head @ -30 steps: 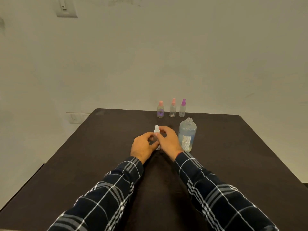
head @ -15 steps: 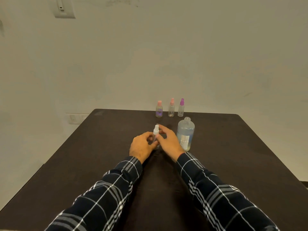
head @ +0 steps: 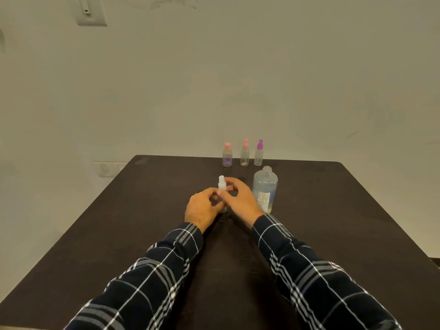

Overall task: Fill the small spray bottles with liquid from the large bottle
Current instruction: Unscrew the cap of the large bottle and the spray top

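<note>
A small clear spray bottle with a white top [head: 222,183] stands on the dark table [head: 119,234] between my hands. My left hand [head: 202,208] grips its body low down, and my right hand [head: 240,201] curls its fingers round the white top. Most of the small bottle's body is hidden by my fingers. The large clear bottle [head: 264,189], uncapped and holding pale liquid, stands upright just right of my right hand. Three small spray bottles stand in a row at the table's far edge: two with pink tops [head: 227,155] [head: 245,153] and one with a purple top [head: 259,153].
A plain wall rises behind the table, with a switch plate [head: 91,11] high on the left and a socket panel [head: 107,168] low beside the table's far left corner. My plaid sleeves [head: 166,270] lie over the near half of the table.
My right hand's fingers have shifted slightly round the white top. The small bottle, my left hand and the large bottle stay where they were.
</note>
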Tool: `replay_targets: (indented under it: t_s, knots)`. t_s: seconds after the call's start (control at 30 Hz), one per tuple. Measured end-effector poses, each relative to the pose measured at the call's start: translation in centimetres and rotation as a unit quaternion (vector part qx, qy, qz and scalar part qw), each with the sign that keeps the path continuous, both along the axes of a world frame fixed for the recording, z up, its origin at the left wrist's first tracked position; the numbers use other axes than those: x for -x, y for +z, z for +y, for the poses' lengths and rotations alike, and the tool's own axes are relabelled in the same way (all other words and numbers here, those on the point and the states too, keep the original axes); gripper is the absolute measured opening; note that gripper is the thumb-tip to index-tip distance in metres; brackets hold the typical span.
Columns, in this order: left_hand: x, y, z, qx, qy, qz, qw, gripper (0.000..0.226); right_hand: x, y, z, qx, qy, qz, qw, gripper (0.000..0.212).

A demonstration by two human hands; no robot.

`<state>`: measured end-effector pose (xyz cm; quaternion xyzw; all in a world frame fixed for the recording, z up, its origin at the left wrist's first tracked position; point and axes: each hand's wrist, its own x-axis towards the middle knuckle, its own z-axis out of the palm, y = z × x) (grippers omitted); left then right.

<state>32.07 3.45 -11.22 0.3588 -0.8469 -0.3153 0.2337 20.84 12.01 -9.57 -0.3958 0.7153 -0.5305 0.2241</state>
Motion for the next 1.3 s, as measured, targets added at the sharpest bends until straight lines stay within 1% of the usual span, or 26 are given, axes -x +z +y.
replay_targets:
  t_s: [0.03, 0.07, 0.17, 0.23, 0.5, 0.6, 0.7, 0.97, 1.07, 1.2, 1.3]
  knots:
    - [0.0, 0.0, 0.0, -0.001, 0.0, 0.001, 1.0, 0.032, -0.1, 0.1, 0.0, -0.009, 0.006, -0.008, 1.0, 0.049]
    - [0.0, 0.0, 0.1, -0.001, 0.0, 0.002, 1.0, 0.033, -0.2, 0.1, -0.1, -0.012, 0.002, -0.011, 1.0, 0.047]
    - [0.0, 0.0, 0.0, -0.006, 0.005, -0.007, 1.0, 0.039, -0.4, 0.3, -0.7, 0.014, -0.043, 0.018, 0.999, 0.025]
    - [0.1, 0.1, -0.1, -0.012, 0.004, -0.015, 1.0, 0.037, -0.4, 0.6, -0.9, 0.037, -0.06, 0.027, 0.997, 0.02]
    - [0.1, 0.1, 0.0, -0.017, 0.012, -0.012, 1.0, 0.039, -0.4, 1.1, -0.9, 0.087, -0.085, 0.016, 0.992, 0.032]
    - [0.1, 0.2, 0.1, -0.016, 0.012, -0.012, 1.0, 0.042, -0.5, 1.2, -0.5, 0.12, -0.089, 0.011, 0.989, 0.032]
    - [0.1, 0.3, 0.1, -0.022, 0.013, -0.015, 1.0, 0.042, -0.5, 1.3, -0.1, 0.147, -0.085, 0.025, 0.985, 0.026]
    - [0.1, 0.3, 0.0, -0.02, 0.01, -0.02, 1.0, 0.043, -0.7, 1.5, 1.3, 0.168, -0.088, 0.076, 0.979, 0.026]
    - [0.2, 0.2, -0.1, -0.018, 0.007, -0.028, 0.999, 0.042, -0.8, 1.6, 1.6, 0.174, -0.09, 0.076, 0.978, 0.025]
    - [0.2, 0.2, -0.2, -0.016, 0.009, -0.026, 0.999, 0.041, -0.7, 2.7, 1.6, 0.195, -0.093, 0.067, 0.974, 0.03]
    - [0.2, 0.2, -0.1, -0.014, 0.01, -0.026, 1.0, 0.04, -0.6, 3.2, 1.6, 0.181, -0.089, 0.076, 0.976, 0.03]
